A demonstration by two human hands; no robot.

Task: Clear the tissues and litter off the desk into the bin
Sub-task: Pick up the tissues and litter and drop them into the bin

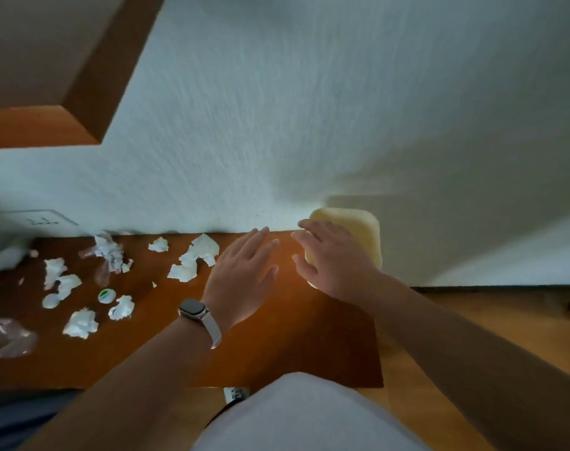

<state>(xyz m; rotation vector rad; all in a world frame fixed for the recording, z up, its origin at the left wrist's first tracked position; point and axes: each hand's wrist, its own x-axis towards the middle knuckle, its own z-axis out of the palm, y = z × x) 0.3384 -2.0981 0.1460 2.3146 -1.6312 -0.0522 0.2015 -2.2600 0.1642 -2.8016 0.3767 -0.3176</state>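
Observation:
Several crumpled white tissues lie scattered on the left half of the brown desk (pixel 277 353); the largest tissue (pixel 194 260) sits just left of my left hand. A small round green-and-white lid (pixel 106 295) and clear plastic wrappers (pixel 104 252) lie among them. My left hand (pixel 244 278), with a watch on the wrist, hovers flat and empty over the desk's middle, fingers spread. My right hand (pixel 329 258) is also spread and empty, over the desk's right end. Behind it, past the desk's edge, stands a pale yellow bin (pixel 365 236), partly hidden by that hand.
A white textured wall (pixel 309 109) runs along the desk's back edge, with a wall socket (pixel 42 219) at the left. Crumpled clear plastic (pixel 6 336) lies at the desk's front left. Wooden floor (pixel 505 320) lies to the right. A power strip (pixel 236 393) shows below the desk's front edge.

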